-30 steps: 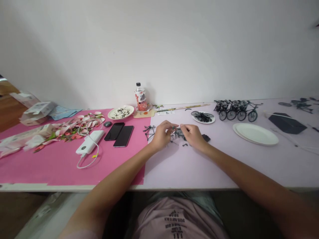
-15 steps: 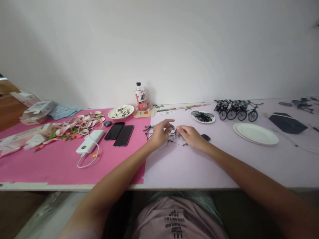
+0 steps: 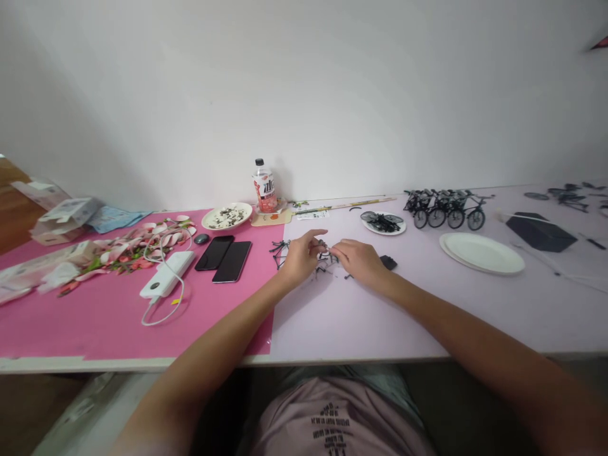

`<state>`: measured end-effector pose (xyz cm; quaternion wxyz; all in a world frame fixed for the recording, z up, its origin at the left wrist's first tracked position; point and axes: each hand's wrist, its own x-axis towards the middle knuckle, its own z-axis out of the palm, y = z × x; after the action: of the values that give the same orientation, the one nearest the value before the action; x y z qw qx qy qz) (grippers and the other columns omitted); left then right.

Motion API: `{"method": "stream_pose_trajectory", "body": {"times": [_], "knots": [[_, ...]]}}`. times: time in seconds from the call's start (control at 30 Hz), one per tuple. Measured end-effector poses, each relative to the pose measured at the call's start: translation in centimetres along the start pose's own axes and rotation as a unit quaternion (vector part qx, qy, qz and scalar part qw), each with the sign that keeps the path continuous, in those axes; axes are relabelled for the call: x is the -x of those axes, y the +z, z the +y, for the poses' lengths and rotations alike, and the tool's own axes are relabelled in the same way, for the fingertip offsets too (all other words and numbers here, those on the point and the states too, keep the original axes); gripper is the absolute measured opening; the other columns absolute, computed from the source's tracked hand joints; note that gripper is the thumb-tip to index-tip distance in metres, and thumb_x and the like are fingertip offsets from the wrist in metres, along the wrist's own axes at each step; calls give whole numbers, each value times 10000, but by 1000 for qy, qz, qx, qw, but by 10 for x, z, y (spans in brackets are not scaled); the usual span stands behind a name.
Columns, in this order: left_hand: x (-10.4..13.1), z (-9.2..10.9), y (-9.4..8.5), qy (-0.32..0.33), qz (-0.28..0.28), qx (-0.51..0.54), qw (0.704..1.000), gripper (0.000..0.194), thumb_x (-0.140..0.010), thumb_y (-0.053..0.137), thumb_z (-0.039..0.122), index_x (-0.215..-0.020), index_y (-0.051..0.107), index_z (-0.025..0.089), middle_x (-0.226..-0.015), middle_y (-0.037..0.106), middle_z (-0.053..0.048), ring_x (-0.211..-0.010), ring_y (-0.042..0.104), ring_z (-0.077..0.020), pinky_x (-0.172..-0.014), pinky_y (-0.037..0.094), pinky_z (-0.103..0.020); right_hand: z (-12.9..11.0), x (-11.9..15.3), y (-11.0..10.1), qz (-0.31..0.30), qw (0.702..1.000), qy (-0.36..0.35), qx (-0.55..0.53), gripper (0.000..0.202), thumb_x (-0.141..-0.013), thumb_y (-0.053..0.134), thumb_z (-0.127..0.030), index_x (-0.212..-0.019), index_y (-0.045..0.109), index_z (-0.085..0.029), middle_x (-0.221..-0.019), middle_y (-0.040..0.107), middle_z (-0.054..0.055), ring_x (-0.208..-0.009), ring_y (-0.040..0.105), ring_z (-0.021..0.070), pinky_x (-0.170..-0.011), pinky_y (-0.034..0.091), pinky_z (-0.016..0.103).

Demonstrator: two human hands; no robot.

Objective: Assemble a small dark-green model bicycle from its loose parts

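Note:
Near the middle of the table, my left hand (image 3: 302, 256) is closed in a pinch, its index finger raised, on something small that I cannot make out. Close beside it on the right, my right hand (image 3: 357, 261) pinches too, its fingertips almost meeting the left ones; what they grip is too small to name. Small dark parts (image 3: 323, 268) lie on the table under and between the hands, and thin dark frames (image 3: 279, 252) lie left of my left hand. A black piece (image 3: 388, 261) rests just right of my right hand.
Behind stand a bottle (image 3: 265, 189), a plate of black parts (image 3: 398, 228) and assembled miniature bicycles (image 3: 445, 210). White plates (image 3: 489, 254) and a dark block (image 3: 541, 232) are right. Phones (image 3: 232, 261), a power bank (image 3: 166, 275), a bowl (image 3: 243, 218) and petals (image 3: 137, 250) are left.
The fingertips of my two hands have drawn slightly closer together, the right hand shifting a little left. The whole view has shifted slightly.

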<state>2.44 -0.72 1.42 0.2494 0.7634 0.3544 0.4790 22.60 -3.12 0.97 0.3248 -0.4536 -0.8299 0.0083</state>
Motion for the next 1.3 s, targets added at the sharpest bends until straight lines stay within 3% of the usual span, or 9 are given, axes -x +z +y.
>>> {"method": "stream_pose_trajectory", "body": {"times": [0.13,0.23,0.37,0.5,0.57,0.73,0.87,1.3], "knots": [[-3,-2,-1,-33,-6,48,998,423,-843,593,44,-1238,677,172,-775,754,-18,-797,757,-174,-792,576,-282,-3,-3,-7,12,987,-78,139,374,-1112,476,-271,-818,689,-181,-806,664,99,-806,560,223,-640,315,337],[-5,-3,-2,-57,-16,81,995,382,-863,615,79,-1236,667,146,-784,759,-39,-793,758,-180,-777,574,-286,-9,-4,-13,5,985,-84,149,356,-1115,459,-261,-862,696,-181,-852,682,112,-851,580,235,-640,305,340],[-3,-1,-1,-29,-7,59,998,338,-905,596,96,-1230,662,164,-820,736,-25,-831,756,-168,-806,566,-284,-13,-2,-16,-13,1000,17,7,245,-1111,472,-355,-1030,664,-225,-763,659,40,-702,580,215,-622,304,316],[0,1,1,8,16,20,1000,343,-939,559,89,-1246,658,206,-857,705,-9,-876,766,-163,-813,553,-270,-14,0,-16,-7,972,134,-194,255,-1116,339,-419,-1231,486,-245,-595,454,-72,-520,460,189,-565,298,293],[1,-1,1,14,19,13,1000,343,-950,556,95,-1254,657,216,-862,704,-7,-885,770,-165,-816,550,-267,-15,0,-16,0,954,148,-260,224,-1098,336,-417,-1207,438,-251,-606,400,-87,-510,416,177,-543,297,284],[0,-6,-1,9,16,25,1000,343,-953,558,96,-1262,653,212,-861,717,-11,-902,778,-176,-818,554,-268,-20,0,-12,24,934,129,-332,208,-1078,401,-405,-1225,376,-260,-686,428,-84,-542,367,146,-546,317,268],[0,-8,0,15,11,29,999,330,-952,553,95,-1243,656,209,-911,726,-18,-878,779,-166,-771,544,-246,-21,1,-10,35,939,106,-326,205,-1079,423,-367,-1240,354,-260,-687,444,-86,-536,360,140,-546,309,264],[-2,-5,-3,-10,-10,57,998,389,-837,529,24,-1166,664,182,-737,675,25,-740,727,-144,-720,529,-242,-14,6,3,60,981,17,-182,214,-1070,422,-270,-1277,464,-237,-783,554,-27,-592,470,150,-603,360,268]]}}
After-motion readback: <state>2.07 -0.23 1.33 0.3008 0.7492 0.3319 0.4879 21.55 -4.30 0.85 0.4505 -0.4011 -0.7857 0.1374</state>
